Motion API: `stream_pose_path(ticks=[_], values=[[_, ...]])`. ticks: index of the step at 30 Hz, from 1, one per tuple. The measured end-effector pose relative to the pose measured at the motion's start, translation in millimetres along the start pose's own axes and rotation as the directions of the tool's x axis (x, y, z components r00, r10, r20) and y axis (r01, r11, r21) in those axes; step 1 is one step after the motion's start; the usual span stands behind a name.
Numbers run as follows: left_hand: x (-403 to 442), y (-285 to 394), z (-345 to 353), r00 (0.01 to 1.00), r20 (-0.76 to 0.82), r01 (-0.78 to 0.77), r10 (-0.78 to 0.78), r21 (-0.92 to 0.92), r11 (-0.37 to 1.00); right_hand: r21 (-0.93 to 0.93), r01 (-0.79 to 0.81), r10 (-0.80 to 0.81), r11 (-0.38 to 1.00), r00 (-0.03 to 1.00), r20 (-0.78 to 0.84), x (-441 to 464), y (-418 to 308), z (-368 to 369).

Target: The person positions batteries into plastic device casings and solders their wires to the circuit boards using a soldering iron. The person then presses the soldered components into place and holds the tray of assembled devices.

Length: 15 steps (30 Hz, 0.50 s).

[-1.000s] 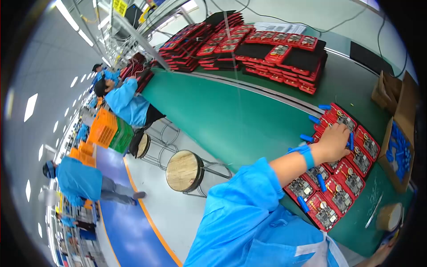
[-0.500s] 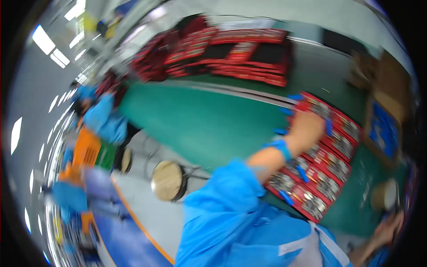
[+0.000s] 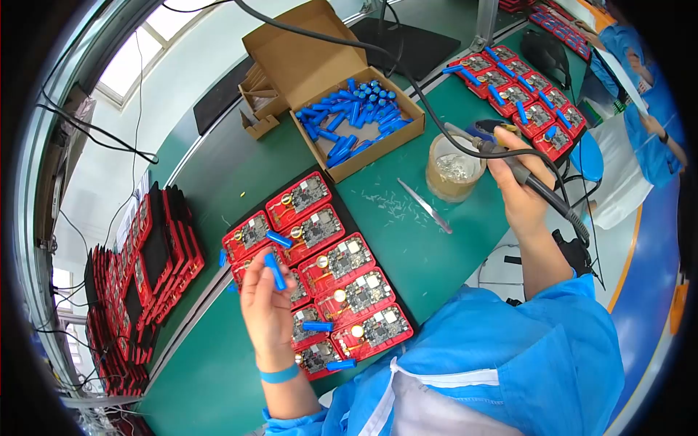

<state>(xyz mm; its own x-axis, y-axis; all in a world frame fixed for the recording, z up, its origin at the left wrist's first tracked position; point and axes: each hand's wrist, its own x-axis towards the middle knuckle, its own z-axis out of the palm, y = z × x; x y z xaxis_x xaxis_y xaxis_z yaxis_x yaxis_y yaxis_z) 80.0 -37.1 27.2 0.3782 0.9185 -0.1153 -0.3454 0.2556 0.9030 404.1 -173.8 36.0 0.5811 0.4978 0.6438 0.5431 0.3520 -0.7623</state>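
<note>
My left hand [image 3: 263, 309] pinches a blue cylindrical battery [image 3: 275, 271] above a tray of red cases [image 3: 342, 265] with circuit boards in them. Several blue batteries, such as this battery [image 3: 318, 326], lie across the cases. A soldering iron [image 3: 536, 185] is gripped in my right hand [image 3: 520, 192], its front end pointing left, over the rim of a round tub [image 3: 456, 182] with shiny bits inside. Tweezers [image 3: 425, 206] rest on the green table beside the tub, among small pale scraps.
An open cardboard box [image 3: 374, 156] of blue batteries stands behind the tray. Stacked red trays [image 3: 145, 276] are at the left. Another tray of red cases [image 3: 520, 98] lies at the far right. A black cable [image 3: 407, 69] hangs across the workspace. Another person's arm [image 3: 658, 138] shows at right.
The view has swung toward the box and tub. My left hand, earlier down on the tray, now holds a battery above it. My right hand has come into fuller view with the soldering iron.
</note>
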Motion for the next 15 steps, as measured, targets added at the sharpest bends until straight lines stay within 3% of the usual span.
stream_pose_path(ticks=[2,5,8,9,10,12,13,14,15], values=[[-6,-10,15,0.997,0.034,0.08,-0.076,-0.131,0.988,-0.026,0.027,-0.025,0.999,0.998,0.061,-2,2,-1],[-10,-21,38,0.979,0.092,0.195,-0.183,-0.15,0.969,-0.017,0.075,-0.072,0.997,0.992,0.105,-3,3,-1],[-13,-29,57,0.944,0.192,0.304,-0.269,-0.189,0.934,0.08,-0.03,0.023,0.996,0.996,0.085,-7,-2,2],[-14,-30,66,0.93,0.226,0.334,-0.289,-0.2,0.921,-0.022,-0.001,0.003,1.0,0.997,0.075,-7,-4,2],[-16,-35,70,0.927,0.236,0.339,-0.291,-0.197,0.92,0.049,0.031,-0.037,0.998,0.991,0.132,-7,0,-1],[-17,-40,77,0.895,0.311,0.385,-0.32,-0.176,0.906,0.219,-0.17,0.128,0.961,0.973,0.195,-9,-4,-1],[-18,-41,83,0.879,0.319,0.421,-0.355,-0.167,0.891,0.208,-0.162,0.114,0.965,0.968,0.222,-7,-8,-2],[-18,-44,87,0.862,0.34,0.447,-0.375,-0.162,0.88,0.139,-0.035,0.001,0.99,0.972,0.235,-4,-8,-6],[-18,-47,91,0.848,0.354,0.469,-0.394,-0.159,0.869,0.189,-0.003,-0.036,0.982,0.979,0.203,-6,-3,-5]])
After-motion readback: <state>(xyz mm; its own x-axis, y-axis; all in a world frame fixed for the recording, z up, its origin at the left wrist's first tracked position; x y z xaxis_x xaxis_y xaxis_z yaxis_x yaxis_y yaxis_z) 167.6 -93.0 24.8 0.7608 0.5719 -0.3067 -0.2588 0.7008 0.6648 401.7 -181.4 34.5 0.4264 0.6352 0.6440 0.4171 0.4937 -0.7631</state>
